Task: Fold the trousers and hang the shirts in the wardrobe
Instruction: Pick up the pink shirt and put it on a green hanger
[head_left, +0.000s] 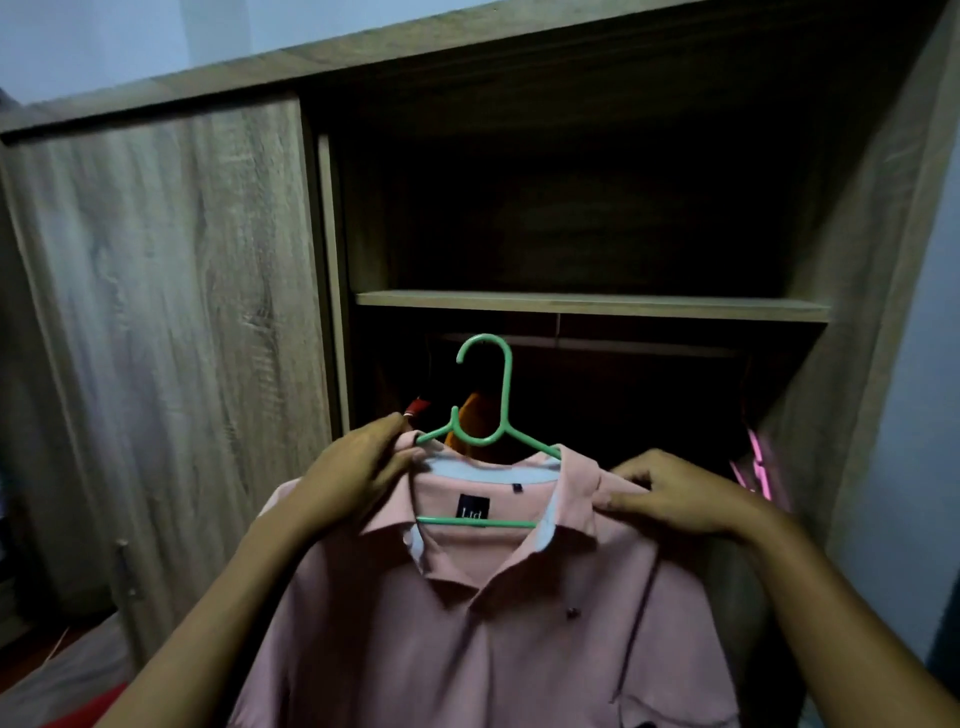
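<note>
A pink collared shirt (467, 623) hangs on a green plastic hanger (493, 415), held up in front of the open wardrobe (592, 304). My left hand (353, 478) pinches the shirt's left shoulder by the collar. My right hand (670, 499) grips the right shoulder. The hanger's hook points up and left, just below the shelf, in front of the dim rail (587, 345). No trousers are in view.
The wardrobe's left sliding door (166, 338) is closed. Inside the dark lower compartment hang an orange garment (475, 421) and, at the right, pink hangers (758, 467). A bed edge with red cloth (78, 712) lies at the bottom left.
</note>
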